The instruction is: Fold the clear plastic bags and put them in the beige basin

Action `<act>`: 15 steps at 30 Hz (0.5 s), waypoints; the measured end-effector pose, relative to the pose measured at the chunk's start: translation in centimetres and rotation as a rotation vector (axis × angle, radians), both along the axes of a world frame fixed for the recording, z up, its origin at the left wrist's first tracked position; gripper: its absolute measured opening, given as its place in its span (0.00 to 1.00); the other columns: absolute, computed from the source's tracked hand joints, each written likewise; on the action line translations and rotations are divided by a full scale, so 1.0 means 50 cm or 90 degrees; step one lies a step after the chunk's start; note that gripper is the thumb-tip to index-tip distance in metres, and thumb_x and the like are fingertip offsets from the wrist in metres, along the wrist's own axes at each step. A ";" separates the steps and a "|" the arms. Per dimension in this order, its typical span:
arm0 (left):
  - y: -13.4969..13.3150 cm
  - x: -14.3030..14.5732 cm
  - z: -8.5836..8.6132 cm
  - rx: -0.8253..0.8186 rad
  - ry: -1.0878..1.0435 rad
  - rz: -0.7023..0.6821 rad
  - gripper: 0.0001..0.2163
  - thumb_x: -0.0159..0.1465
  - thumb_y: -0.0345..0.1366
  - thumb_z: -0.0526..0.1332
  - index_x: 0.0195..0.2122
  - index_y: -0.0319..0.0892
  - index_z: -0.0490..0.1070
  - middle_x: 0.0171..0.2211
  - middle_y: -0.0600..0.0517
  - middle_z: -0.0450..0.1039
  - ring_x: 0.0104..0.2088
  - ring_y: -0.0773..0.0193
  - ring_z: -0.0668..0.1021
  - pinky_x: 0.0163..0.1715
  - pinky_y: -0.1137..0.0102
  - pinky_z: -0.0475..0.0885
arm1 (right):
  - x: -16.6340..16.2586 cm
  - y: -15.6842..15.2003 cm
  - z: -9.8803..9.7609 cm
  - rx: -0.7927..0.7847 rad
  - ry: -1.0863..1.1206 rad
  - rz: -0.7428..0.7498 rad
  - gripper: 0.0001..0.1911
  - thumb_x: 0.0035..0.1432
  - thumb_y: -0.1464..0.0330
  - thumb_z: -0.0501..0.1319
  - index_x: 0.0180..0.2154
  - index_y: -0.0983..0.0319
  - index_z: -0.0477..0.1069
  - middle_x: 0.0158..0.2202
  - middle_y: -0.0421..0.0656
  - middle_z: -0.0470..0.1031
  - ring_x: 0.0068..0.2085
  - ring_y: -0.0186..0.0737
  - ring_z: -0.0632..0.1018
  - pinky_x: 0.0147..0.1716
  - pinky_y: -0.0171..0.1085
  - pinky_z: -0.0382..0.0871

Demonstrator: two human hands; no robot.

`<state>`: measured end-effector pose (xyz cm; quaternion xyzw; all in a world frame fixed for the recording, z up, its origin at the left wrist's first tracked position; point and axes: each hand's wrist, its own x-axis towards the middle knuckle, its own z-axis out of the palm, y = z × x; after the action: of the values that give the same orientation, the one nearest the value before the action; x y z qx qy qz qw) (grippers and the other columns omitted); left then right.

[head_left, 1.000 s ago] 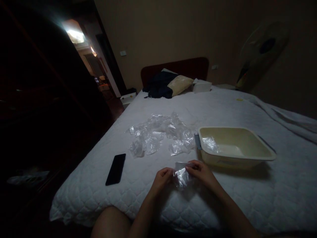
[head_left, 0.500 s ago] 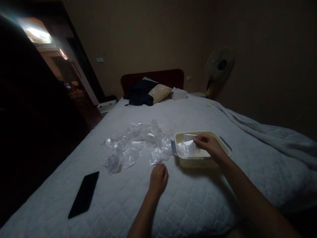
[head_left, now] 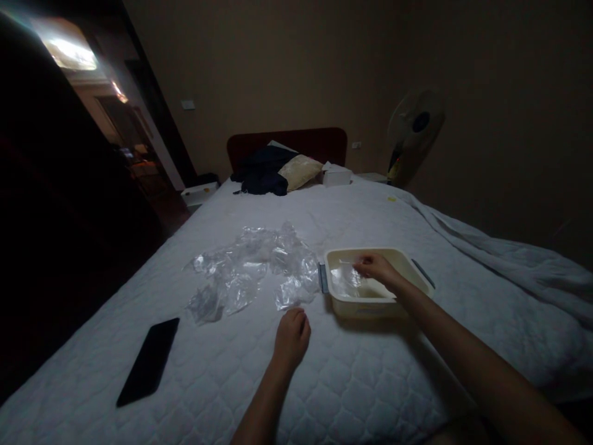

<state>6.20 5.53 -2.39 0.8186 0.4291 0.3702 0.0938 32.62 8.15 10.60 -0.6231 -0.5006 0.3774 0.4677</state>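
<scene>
My right hand (head_left: 375, 269) pinches the edge of a clear plastic bag (head_left: 345, 281), over the left part of a cream plastic container (head_left: 370, 306). The bag hangs inside the container's rim; how far down it reaches is hard to see. Grey clips stick out at both ends of the container, which has no lid on it. My left hand (head_left: 291, 337) rests on the bed with its fingers curled, and nothing shows in it. Just beyond it lies a spread of crumpled clear plastic bags (head_left: 252, 266), left of the container.
A black phone (head_left: 149, 361) lies on the white quilted bed (head_left: 343, 383) at the front left. Dark clothing (head_left: 264, 176), a beige pillow (head_left: 300, 172) and a white box (head_left: 337, 177) sit by the headboard. A fan (head_left: 417, 120) stands at the back right.
My right hand has moved down and slightly left, lowering the plastic bag into the container. My left hand remains in its place on the bed. The view has shifted slightly.
</scene>
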 end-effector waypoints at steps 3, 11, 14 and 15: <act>0.000 -0.001 0.000 -0.002 -0.006 -0.007 0.08 0.59 0.29 0.50 0.34 0.40 0.69 0.38 0.46 0.69 0.41 0.60 0.71 0.43 0.64 0.67 | -0.019 0.023 -0.018 -0.041 -0.006 -0.007 0.11 0.36 0.69 0.65 0.24 0.64 0.65 0.14 0.35 0.65 0.17 0.30 0.67 0.18 0.31 0.62; 0.001 -0.001 -0.004 -0.002 -0.023 -0.003 0.09 0.59 0.29 0.51 0.35 0.41 0.69 0.38 0.46 0.70 0.41 0.60 0.71 0.42 0.63 0.68 | -0.029 0.063 -0.056 -0.095 -0.106 -0.045 0.15 0.38 0.72 0.64 0.30 0.61 0.60 0.12 0.31 0.62 0.15 0.31 0.67 0.15 0.30 0.61; 0.001 -0.002 -0.004 -0.002 -0.025 -0.002 0.08 0.59 0.29 0.51 0.35 0.41 0.69 0.38 0.46 0.70 0.41 0.60 0.71 0.42 0.63 0.68 | -0.025 0.075 -0.073 -0.107 -0.179 -0.054 0.16 0.38 0.71 0.66 0.29 0.62 0.60 0.12 0.32 0.62 0.15 0.32 0.68 0.15 0.30 0.60; 0.001 -0.002 -0.004 -0.002 -0.027 -0.005 0.08 0.59 0.29 0.51 0.35 0.41 0.69 0.38 0.46 0.70 0.41 0.60 0.71 0.42 0.62 0.68 | -0.023 0.078 -0.078 -0.109 -0.207 -0.055 0.17 0.37 0.71 0.66 0.29 0.62 0.61 0.12 0.32 0.63 0.15 0.33 0.68 0.16 0.31 0.60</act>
<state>6.11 5.58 -2.60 0.8117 0.4247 0.3866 0.1059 31.49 12.05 6.70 -0.7342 -0.5085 0.2924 0.3418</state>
